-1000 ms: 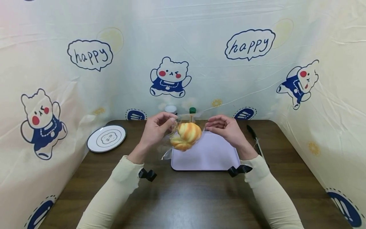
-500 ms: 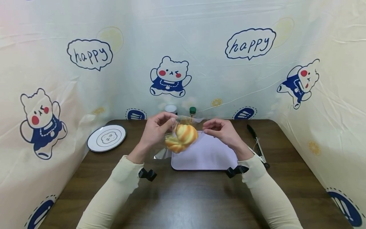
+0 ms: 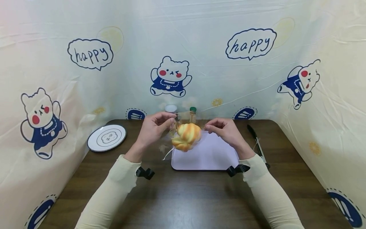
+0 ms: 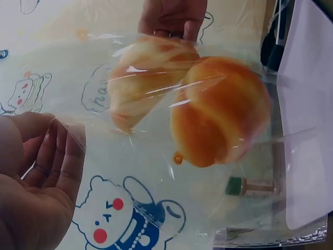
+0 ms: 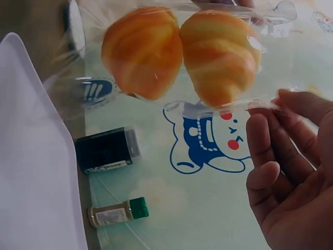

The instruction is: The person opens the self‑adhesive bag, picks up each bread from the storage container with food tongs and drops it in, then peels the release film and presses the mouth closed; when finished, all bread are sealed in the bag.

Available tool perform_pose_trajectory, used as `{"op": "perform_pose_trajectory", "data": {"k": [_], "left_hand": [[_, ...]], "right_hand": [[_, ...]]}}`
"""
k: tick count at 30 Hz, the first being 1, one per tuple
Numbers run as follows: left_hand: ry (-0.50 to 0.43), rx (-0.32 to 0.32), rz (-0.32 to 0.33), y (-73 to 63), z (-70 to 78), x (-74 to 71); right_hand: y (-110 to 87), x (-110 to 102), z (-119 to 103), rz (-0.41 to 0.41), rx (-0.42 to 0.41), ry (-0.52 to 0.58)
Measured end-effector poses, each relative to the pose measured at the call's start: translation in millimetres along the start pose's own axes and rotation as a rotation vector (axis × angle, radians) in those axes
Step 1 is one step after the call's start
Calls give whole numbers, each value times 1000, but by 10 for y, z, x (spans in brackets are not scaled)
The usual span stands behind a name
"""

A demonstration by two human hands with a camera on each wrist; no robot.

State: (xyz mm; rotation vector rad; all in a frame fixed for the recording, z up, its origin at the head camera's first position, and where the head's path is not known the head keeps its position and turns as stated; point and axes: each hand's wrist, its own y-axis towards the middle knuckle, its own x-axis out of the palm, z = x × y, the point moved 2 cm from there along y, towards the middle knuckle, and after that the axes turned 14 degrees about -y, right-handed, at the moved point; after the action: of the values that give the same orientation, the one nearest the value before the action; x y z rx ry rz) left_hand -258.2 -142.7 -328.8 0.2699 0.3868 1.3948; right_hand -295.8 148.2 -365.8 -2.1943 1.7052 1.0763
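Note:
Between my hands, above the tray, hangs a clear plastic bag (image 5: 285,11) holding two golden bread rolls (image 4: 221,112). In the head view the rolls sit one above the other, the upper roll (image 3: 190,133) with cream and orange stripes. My left hand (image 3: 154,128) pinches one upper edge of the bag between thumb and fingers. On the opposite edge my right hand (image 3: 224,132) pinches the film with thumb and forefinger, which the right wrist view shows closely. Directly below and behind the bag lies a pale purple tray (image 3: 206,156), partly covered by it.
A white plate (image 3: 95,140) with a dark rim lies at the left on the brown table (image 3: 177,197). Black-handled tongs (image 3: 259,148) are at the right. Behind the bag stand a dark bottle (image 5: 106,151) with a pale cap and a green-capped jar (image 5: 117,212).
The bag and rolls swung slightly left, then back right. My right hand, its fingers loosely spread half a second ago, now pinches the bag's edge. My left hand keeps its grip.

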Motion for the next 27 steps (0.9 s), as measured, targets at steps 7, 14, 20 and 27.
{"op": "perform_pose_trajectory", "data": {"k": [7, 14, 20, 27], "left_hand": [[5, -16, -12, -5, 3, -14], [-42, 1, -12, -2, 21, -6], [-33, 1, -5, -5, 34, -13], [-21, -11, 1, -4, 23, -33]], "right_hand": [[10, 2, -12, -19, -12, -7], [10, 89, 28, -78, -21, 42], [14, 176, 40, -106, -39, 47], [32, 213, 15, -55, -5, 66]]}}
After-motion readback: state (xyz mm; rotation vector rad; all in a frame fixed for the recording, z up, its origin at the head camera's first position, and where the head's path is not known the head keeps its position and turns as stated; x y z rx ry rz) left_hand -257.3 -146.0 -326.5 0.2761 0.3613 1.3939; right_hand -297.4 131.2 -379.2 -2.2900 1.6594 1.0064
